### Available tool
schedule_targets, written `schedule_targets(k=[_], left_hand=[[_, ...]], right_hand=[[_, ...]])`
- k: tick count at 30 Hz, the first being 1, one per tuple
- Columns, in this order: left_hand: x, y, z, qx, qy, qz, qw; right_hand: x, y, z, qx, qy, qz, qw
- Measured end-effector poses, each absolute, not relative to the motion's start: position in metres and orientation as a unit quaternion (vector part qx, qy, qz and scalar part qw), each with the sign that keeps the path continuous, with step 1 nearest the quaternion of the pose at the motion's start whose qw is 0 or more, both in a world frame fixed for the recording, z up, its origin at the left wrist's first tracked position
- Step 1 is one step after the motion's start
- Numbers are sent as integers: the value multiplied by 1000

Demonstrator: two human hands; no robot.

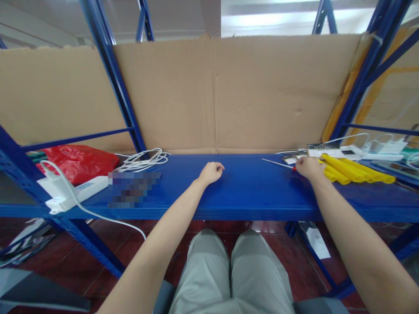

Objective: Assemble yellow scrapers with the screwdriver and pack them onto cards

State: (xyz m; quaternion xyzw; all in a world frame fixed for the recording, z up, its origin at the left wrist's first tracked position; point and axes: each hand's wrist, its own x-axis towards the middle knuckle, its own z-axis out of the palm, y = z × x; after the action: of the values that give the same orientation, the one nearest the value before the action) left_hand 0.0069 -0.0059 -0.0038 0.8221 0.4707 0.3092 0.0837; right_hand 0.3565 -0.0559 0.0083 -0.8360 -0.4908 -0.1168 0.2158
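Note:
My left hand (212, 173) rests on the blue shelf top (245, 185) near its middle, fingers curled in, with nothing showing in them. To the right, my right hand (307, 167) is closed around the handle end of a screwdriver (276, 163). Its thin metal shaft points left over the shelf, and a bit of red handle shows at the fingers; the rest is hidden by the hand. Directly beside that hand lie several yellow tubes (356, 170), side by side.
A cardboard panel (216, 96) stands along the back between blue posts. At left are a red plastic bag (80, 161), a coiled white cable (144, 160) and a white power strip (85, 189). Another white power strip (347, 152) lies behind the tubes. A pixelated patch hides something left of centre.

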Motion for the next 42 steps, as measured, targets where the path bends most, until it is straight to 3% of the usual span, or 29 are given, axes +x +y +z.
schedule_targets(k=[7, 15, 22, 28, 38, 42], left_hand=[[7, -5, -4, 826, 466, 308, 75], [8, -5, -5, 830, 462, 305, 76], [8, -6, -4, 831, 468, 293, 74], [8, -8, -2, 832, 465, 293, 75], [10, -6, -4, 801, 462, 364, 114], [17, -3, -3, 731, 476, 447, 199]], right_hand=[[363, -56, 12, -858, -423, -154, 246], [433, -61, 22, -862, -369, -184, 294], [444, -74, 35, -904, -397, -94, 128], [426, -85, 47, -898, -418, -111, 81], [356, -79, 81, -839, -475, -206, 167], [307, -62, 76, -792, -537, -198, 213]])
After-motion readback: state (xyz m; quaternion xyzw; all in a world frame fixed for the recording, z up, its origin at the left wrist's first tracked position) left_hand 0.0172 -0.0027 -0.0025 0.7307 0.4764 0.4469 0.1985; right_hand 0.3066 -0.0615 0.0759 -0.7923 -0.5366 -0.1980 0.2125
